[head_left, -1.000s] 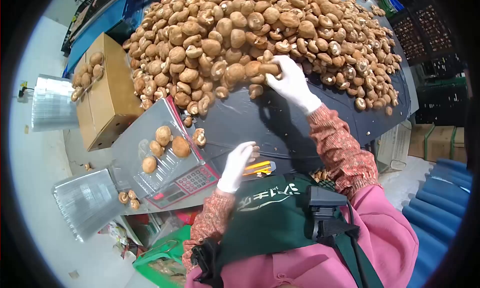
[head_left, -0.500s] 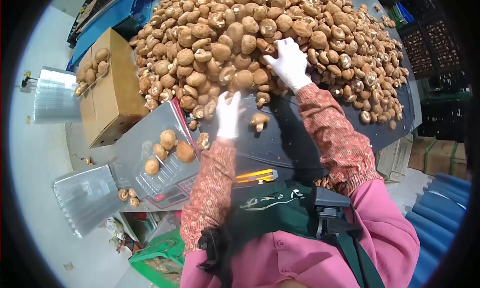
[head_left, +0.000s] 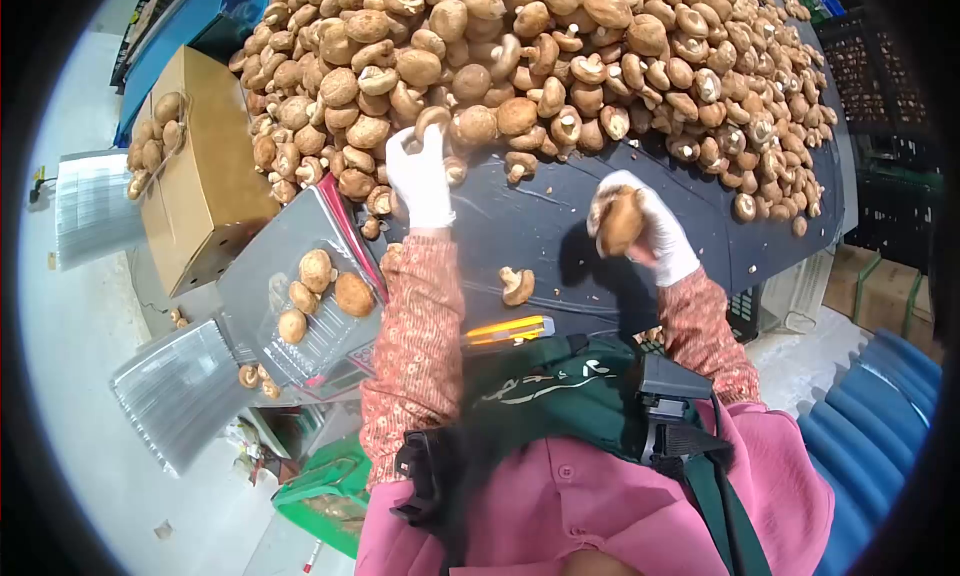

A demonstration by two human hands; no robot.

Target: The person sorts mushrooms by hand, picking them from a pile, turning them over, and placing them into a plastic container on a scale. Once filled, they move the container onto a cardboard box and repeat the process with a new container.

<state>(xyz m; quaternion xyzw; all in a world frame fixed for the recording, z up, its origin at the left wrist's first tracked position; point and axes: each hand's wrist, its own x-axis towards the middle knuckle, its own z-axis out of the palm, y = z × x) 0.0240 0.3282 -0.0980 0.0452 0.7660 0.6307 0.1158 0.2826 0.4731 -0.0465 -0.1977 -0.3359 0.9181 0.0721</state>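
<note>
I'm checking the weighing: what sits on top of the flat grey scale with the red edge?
Four round brown mushrooms in a clear ribbed plastic tray sit on the scale. The patterned orange-red left sleeve overlaps its right corner, hiding anything there.

No word or number can be read for certain. White lettering (head_left: 595, 367) runs across the green apron (head_left: 600, 401), at 5 o'clock from the middle of the view; the cloth is folded and bunched there, so the characters look bent and broken up. A curved white line sweeps beneath them, also part of the print. Toward 9 o'clock is the scale (head_left: 345, 226); at 8 o'clock, a pinkish-grey strip of its panel shows, but the left sleeve (head_left: 412, 346) hides much of it, and any marking there is too small to make out.
</note>
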